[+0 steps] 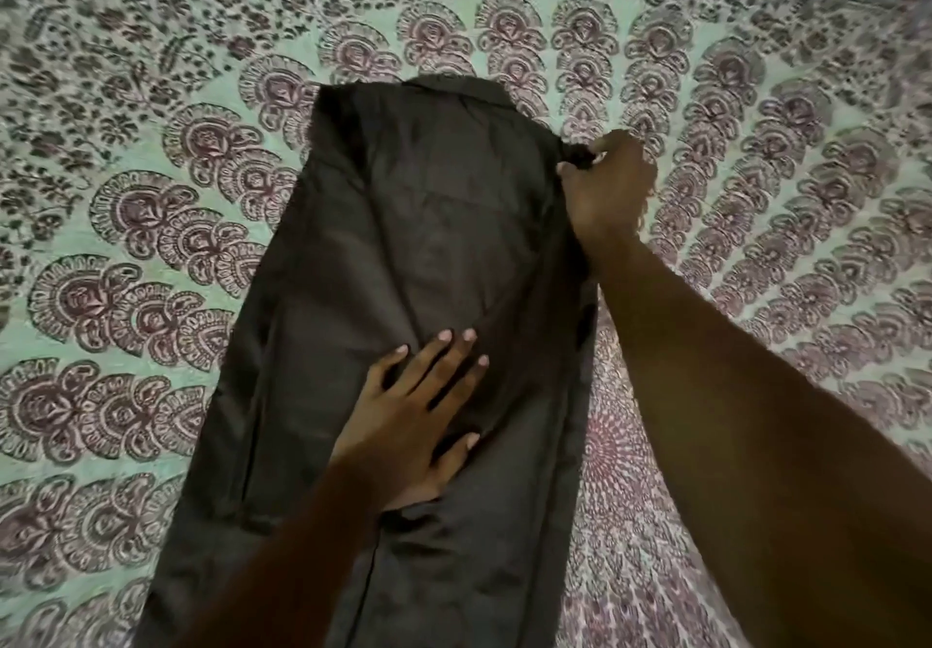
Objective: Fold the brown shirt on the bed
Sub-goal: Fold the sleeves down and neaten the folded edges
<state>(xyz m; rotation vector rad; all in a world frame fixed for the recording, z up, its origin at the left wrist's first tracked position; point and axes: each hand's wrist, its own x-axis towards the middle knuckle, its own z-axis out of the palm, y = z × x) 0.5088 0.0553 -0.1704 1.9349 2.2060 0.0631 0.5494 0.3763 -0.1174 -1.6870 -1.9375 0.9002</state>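
Left hand [418, 410] flat, pinning the brown shirt [403, 244]; right hand [602, 188] pinches its far edge — best pull taut, fold toward that palm.

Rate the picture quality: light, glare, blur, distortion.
Head view: dim, even light, no glare, so the dark brown cloth shirt shows only faint creases; head view again: the right hand gripping the shirt's edge is blurred, the flat left hand sharper; the wide lens bows the green and maroon printed bedspread toward the edges.
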